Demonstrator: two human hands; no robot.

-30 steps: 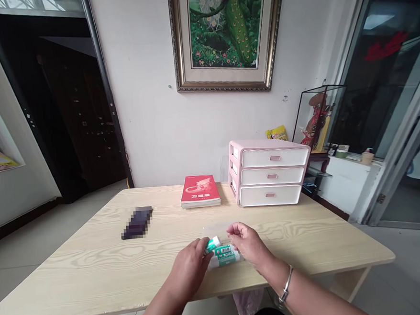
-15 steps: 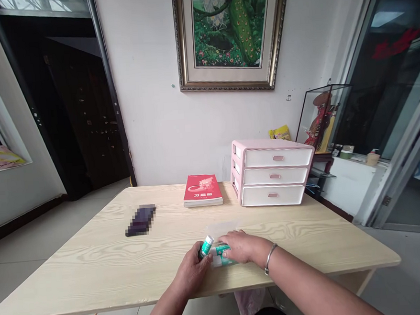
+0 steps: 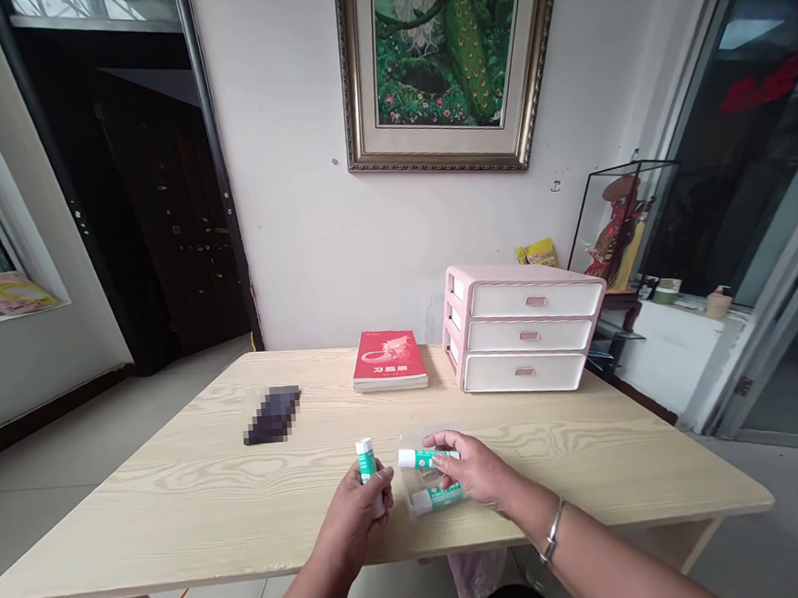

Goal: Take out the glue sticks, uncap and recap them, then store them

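My left hand (image 3: 352, 528) is shut on a white-and-green glue stick (image 3: 366, 461), which stands upright above the near part of the table. To its right lies a clear plastic pack (image 3: 412, 489) on the light wood table (image 3: 181, 505). My right hand (image 3: 472, 469) rests over the pack, its fingers pinching a second glue stick (image 3: 424, 458) lying across the top. A third glue stick (image 3: 440, 495) lies lower in the pack, partly hidden by my right hand.
A red paperback book (image 3: 390, 360) and a pink-and-white drawer unit (image 3: 524, 328) stand at the table's far edge. A dark phone (image 3: 271, 415), pixelated, lies at the left. A framed peacock picture (image 3: 451, 58) hangs on the wall.
My left hand has moved left, away from the pack, and now holds its glue stick upright. My right hand has shifted onto a second stick, and the pack now shows clearly.
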